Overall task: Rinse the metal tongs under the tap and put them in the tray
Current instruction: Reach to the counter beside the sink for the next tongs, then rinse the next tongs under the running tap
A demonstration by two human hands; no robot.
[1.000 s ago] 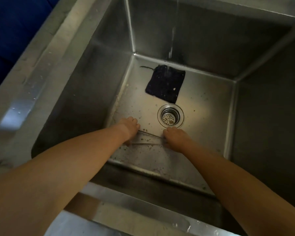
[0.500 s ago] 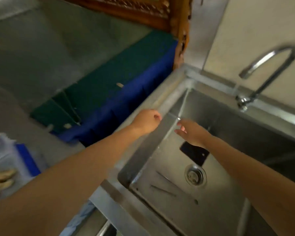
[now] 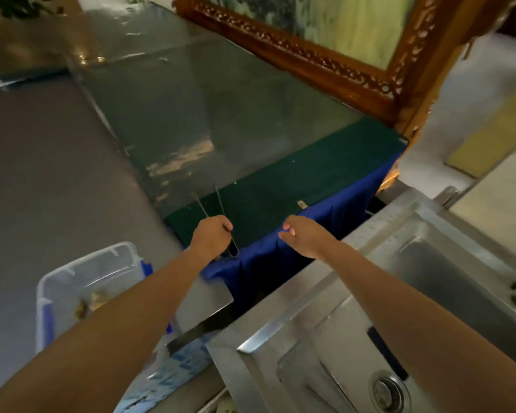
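Metal tongs (image 3: 212, 204) — clasped in the left hand (image 3: 210, 236); right hand (image 3: 303, 235) loosely curled, empty. To be lowered gently into the tray (image 3: 72, 275) — arms first.

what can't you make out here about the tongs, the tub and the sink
Head view only:
- tongs: thin and motion-blurred; middle hidden in the left hand.
- clear tub: contents blurred, near side covered by the left forearm.
- sink: tap out of frame, drain cut by the bottom edge.
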